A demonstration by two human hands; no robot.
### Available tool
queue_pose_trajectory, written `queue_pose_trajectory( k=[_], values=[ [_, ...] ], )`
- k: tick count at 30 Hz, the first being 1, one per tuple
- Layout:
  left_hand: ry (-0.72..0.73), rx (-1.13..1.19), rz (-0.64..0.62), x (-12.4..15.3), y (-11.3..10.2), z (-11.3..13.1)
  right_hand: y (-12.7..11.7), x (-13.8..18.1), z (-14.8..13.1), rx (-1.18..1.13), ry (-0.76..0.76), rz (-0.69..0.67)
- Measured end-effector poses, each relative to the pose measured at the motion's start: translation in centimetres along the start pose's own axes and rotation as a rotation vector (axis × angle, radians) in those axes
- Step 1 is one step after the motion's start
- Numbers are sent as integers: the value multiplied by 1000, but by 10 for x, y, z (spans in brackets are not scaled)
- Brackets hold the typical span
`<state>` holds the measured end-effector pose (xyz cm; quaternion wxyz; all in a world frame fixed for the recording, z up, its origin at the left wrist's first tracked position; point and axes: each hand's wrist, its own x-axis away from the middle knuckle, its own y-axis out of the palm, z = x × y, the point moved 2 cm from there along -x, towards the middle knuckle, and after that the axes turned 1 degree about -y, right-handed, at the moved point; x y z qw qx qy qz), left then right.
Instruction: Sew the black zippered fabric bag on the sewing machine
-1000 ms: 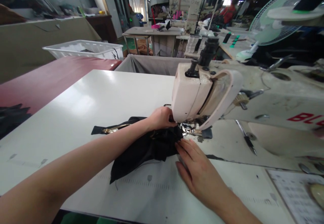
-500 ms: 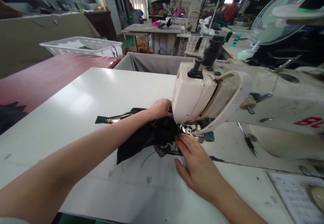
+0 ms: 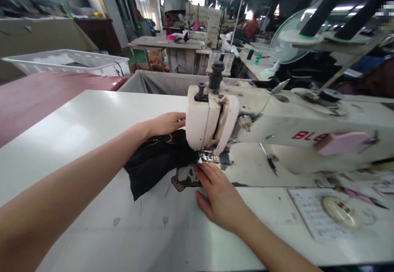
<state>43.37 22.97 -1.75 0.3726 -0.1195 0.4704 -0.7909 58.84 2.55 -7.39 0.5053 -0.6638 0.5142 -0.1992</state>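
Observation:
A piece of black fabric (image 3: 158, 163) lies on the white sewing table, its right end at the metal presser foot (image 3: 208, 156) of the sewing machine (image 3: 203, 116). Gold zipper teeth (image 3: 153, 142) show along its far edge, partly behind my forearm. My left hand (image 3: 168, 123) rests at the fabric's far side with fingers stretched towards the machine head, which hides some fingertips. Just in front of the presser foot, my right hand (image 3: 217, 192) lies flat, fingertips at the fabric's edge and thumb apart.
A pen-like tool (image 3: 269, 160) lies on the machine bed. To the right are a printed card (image 3: 308, 210), an oval dish (image 3: 340, 211) and pink-handled scissors (image 3: 358, 194). A white plastic crate (image 3: 92, 56) stands back left, a fan (image 3: 287, 38) back right.
The view has turned to the right. My left hand has slid back and its fingers have straightened. The fabric's zipper end has drawn in towards the machine; my right hand stays by the presser foot.

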Motion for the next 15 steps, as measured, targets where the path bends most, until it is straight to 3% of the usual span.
queue_pose_trajectory(
  k=[2,4,9,11,12,15],
  values=[
    [22,24,-8,25,-11,9,-3,-3,0,1,4,6],
    [17,-28,-3,59,-7,20,-6,-4,-1,12,-5,0],
    [-70,-449,-64,137,33,48,12,18,-11,209,9,8],
    [-82,-520,-99,146,39,45,34,36,-15,316,-117,38],
    [-81,-557,-100,144,37,39,45,44,-15,377,-108,74],
    [-87,-667,16,105,15,16,68,59,-14,479,-9,184]
  ],
)
